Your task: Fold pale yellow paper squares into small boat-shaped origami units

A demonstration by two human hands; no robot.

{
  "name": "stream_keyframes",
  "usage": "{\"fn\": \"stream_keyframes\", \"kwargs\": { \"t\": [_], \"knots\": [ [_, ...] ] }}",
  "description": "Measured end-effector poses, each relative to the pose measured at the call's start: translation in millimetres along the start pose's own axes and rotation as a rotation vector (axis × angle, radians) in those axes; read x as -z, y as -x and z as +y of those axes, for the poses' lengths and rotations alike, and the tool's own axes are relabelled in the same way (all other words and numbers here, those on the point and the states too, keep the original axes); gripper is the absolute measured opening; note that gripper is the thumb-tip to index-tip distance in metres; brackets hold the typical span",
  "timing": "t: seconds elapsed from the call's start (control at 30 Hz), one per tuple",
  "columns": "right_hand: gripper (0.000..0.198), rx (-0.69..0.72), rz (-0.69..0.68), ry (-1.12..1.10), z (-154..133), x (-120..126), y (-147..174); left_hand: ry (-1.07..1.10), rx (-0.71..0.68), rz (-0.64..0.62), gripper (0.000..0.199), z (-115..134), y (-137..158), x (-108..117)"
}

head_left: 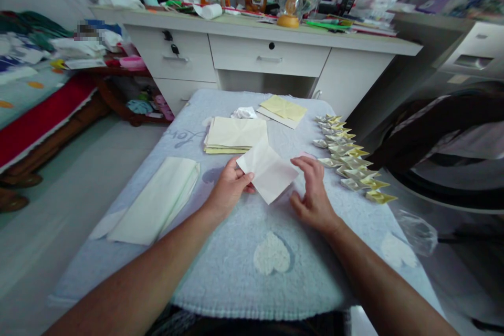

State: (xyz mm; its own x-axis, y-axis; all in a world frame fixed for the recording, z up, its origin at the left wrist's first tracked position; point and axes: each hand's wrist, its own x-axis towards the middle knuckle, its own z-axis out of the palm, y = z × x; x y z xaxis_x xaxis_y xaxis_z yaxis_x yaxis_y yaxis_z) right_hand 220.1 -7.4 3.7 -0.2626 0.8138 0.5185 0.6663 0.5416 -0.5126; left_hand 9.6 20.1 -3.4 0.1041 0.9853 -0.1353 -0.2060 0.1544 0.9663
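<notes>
The left hand has its grip clamped on a sheet over the desk, near a paper stack; the right hand, grip apart, is just beside the sheet.

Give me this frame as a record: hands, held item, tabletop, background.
left hand: pinches creased white sheet
right hand: beside the sheet's corner, fingers bent; contact unclear
tabletop, middle: paper stack, crumpled white piece just beyond
tabletop, left: folded pale bundle
tabletop, right: folded paper shapes
background: white desk, cluttered top
</notes>
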Motion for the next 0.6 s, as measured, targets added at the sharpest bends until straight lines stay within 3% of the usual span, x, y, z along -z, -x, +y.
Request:
{"fn": "stream_keyframes", "kwargs": {
  "t": [0.2,0.4,0.53,0.6],
  "knots": [
    [0.059,0.211,-0.258,0.230,-15.5,-2.6,3.9,-0.062,-0.035,-0.053,0.058,-4.6,-1.1,-3.3],
    [0.032,0.217,-0.303,0.265,-13.5,-8.0,6.0,-0.254,-0.079,-0.150,0.056,-10.9,-1.2,-0.7],
    [0.021,0.234,-0.329,0.276,-13.5,-10.5,6.3,-0.540,-0.206,-0.167,0.056,-16.0,-2.4,6.4],
    [0.014,0.239,-0.354,0.288,-13.8,-11.4,5.6,-0.746,-0.316,-0.094,0.059,-16.1,-3.0,9.8]
  ]
}}
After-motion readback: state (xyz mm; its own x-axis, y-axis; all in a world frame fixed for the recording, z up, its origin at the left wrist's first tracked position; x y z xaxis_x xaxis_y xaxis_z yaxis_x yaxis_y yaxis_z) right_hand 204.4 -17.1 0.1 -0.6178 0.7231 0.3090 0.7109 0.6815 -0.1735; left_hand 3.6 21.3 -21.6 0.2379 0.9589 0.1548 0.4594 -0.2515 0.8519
